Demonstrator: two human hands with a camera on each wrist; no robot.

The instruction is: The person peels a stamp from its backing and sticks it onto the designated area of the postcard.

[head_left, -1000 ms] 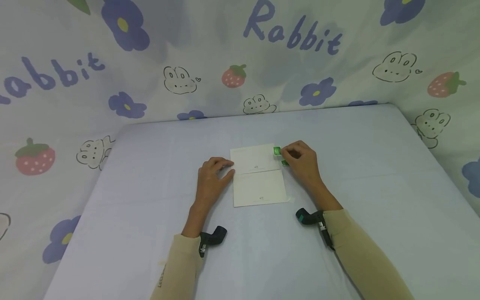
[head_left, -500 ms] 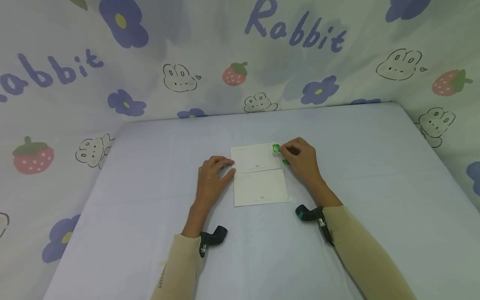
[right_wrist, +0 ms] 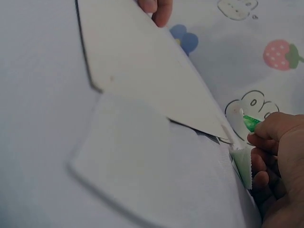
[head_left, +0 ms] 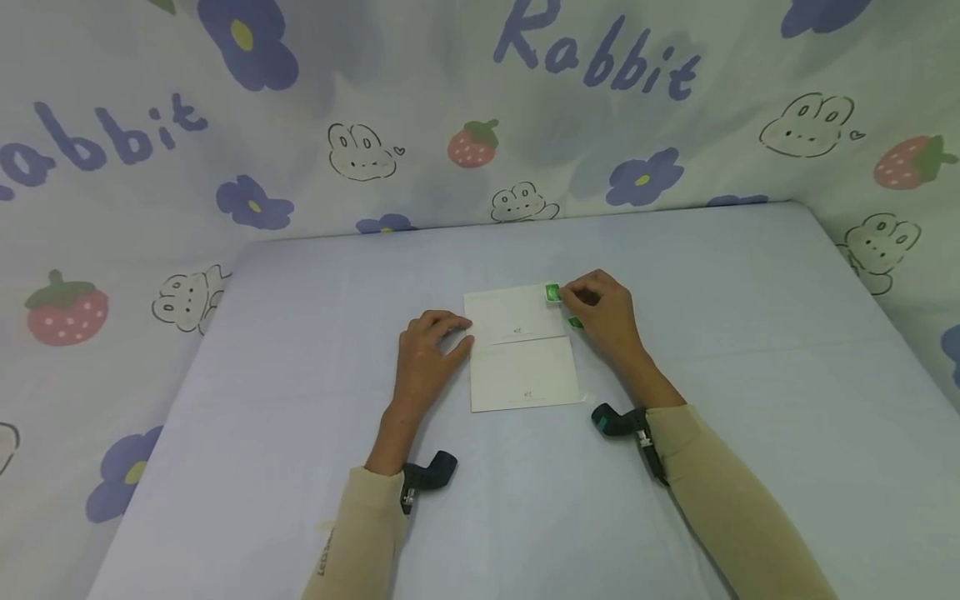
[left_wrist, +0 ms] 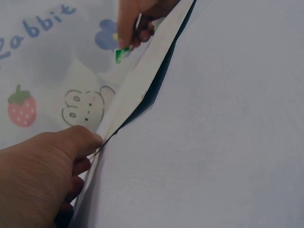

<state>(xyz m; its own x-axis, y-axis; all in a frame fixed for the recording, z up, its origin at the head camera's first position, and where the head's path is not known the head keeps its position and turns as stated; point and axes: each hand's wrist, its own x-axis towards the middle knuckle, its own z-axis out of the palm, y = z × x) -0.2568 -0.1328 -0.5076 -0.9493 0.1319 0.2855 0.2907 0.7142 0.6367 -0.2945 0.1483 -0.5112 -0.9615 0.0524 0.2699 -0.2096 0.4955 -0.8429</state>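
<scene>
Between right thumb and forefinger, my right hand [head_left: 606, 315] pinches a small green stamp [head_left: 552, 292] at the upper right corner of a white card [head_left: 525, 371]. A crosswise line divides the card into an upper and a lower panel, each with a tiny printed mark. A second green stamp [head_left: 575, 322] lies partly hidden under the right hand; its pale toothed edge shows in the right wrist view. At the card's left edge rests my left hand [head_left: 427, 354], its thumb and forefinger apart and touching the edge near the dividing line.
Card and hands are on a white-covered table [head_left: 315, 317]. Behind it hangs a curtain [head_left: 420, 92] printed with rabbits, strawberries and flowers. A clear scrap [head_left: 588, 397] lies by the card's lower right corner. Each wrist carries a black camera [head_left: 435, 471].
The right hand has shifted the pinched stamp slightly up and left, further over the card's corner. The left hand stays at the card's left edge. The head view has drifted a little.
</scene>
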